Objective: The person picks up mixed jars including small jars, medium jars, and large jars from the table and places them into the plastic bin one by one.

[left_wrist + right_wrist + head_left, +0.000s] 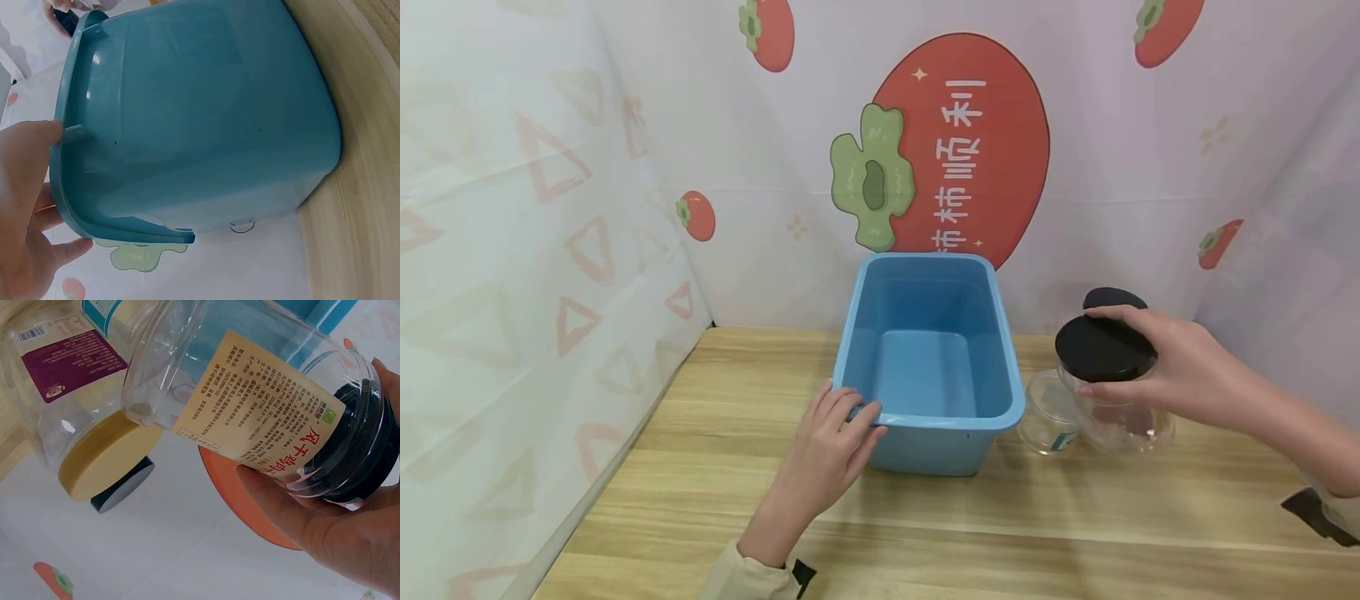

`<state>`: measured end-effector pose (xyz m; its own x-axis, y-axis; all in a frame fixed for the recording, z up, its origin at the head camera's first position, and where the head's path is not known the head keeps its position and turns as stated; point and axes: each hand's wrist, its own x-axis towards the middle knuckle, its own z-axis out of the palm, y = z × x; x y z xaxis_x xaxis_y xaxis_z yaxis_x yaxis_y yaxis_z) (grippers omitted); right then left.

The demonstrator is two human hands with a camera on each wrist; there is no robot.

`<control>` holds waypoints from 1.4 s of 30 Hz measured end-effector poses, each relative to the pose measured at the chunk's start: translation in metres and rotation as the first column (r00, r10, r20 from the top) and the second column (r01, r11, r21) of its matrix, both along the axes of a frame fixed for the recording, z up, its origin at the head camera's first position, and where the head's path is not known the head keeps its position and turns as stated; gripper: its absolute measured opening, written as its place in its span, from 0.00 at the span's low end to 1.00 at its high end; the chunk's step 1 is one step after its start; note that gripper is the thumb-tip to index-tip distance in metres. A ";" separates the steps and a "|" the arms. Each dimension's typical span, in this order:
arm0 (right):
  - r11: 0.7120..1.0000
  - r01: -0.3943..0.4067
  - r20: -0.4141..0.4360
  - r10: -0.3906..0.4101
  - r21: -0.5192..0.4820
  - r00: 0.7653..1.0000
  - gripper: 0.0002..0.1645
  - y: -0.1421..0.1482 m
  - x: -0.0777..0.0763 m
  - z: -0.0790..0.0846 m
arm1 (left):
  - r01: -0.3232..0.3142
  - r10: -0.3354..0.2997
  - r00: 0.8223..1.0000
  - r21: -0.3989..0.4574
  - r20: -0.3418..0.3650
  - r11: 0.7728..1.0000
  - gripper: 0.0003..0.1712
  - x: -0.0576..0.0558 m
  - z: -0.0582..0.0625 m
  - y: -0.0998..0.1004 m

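Black jar lid (1101, 348) partly behind right hand (1195, 367)

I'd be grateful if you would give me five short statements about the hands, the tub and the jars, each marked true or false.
1. The left hand holds the blue tub at its rim. True.
2. The right hand grips a clear jar at its black lid. True.
3. The clear jar is inside the blue tub. False: it is outside, to the tub's right.
4. The clear jar bears a beige label with some red lettering. True.
5. Every lid in the right wrist view is black. False: one is a yellow lid.
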<state>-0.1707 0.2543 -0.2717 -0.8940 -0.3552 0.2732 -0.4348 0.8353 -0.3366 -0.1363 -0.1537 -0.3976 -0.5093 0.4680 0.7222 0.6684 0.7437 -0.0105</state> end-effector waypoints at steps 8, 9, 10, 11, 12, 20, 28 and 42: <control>1.000 -0.013 0.024 0.013 -0.002 1.000 0.53 -0.003 -0.009 0.006 | 0.007 -0.007 1.000 -0.003 -0.026 1.000 0.31 -0.001 0.000 -0.001; 1.000 -0.017 0.018 0.017 -0.002 1.000 0.53 -0.003 -0.010 0.006 | 0.007 -0.007 1.000 -0.004 -0.029 1.000 0.31 -0.001 0.000 -0.001; 1.000 -0.020 0.010 0.020 -0.003 1.000 0.53 -0.003 -0.011 0.007 | 0.008 -0.008 1.000 -0.005 -0.030 1.000 0.31 -0.001 0.000 -0.001; 1.000 -0.025 0.001 0.025 -0.002 1.000 0.53 -0.004 -0.012 0.007 | 0.008 -0.009 1.000 -0.006 -0.030 1.000 0.31 -0.001 0.000 -0.001; 1.000 -0.029 -0.004 0.029 -0.003 1.000 0.52 -0.004 -0.013 0.008 | 0.009 -0.010 0.999 -0.007 -0.031 1.000 0.31 -0.001 0.000 -0.001; 0.999 -0.043 0.012 0.043 0.012 0.999 0.51 -0.006 -0.020 0.014 | 0.019 -0.019 0.999 -0.011 -0.036 1.000 0.30 -0.002 0.000 -0.002; 1.000 -0.019 0.067 0.019 -0.002 0.998 0.51 -0.010 -0.027 0.021 | 0.020 -0.020 0.999 -0.010 -0.036 1.000 0.30 -0.002 0.000 -0.002; 1.000 -0.026 0.130 0.028 -0.012 0.991 0.53 -0.021 -0.036 0.032 | 0.025 -0.025 1.000 0.000 -0.014 1.000 0.32 -0.002 0.000 -0.001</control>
<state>-0.2071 0.2332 -0.2398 -0.9123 -0.3774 0.1592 -0.4091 0.8200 -0.4003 -0.1380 -0.1551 -0.3976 -0.4874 0.4805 0.7290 0.6868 0.7265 -0.0197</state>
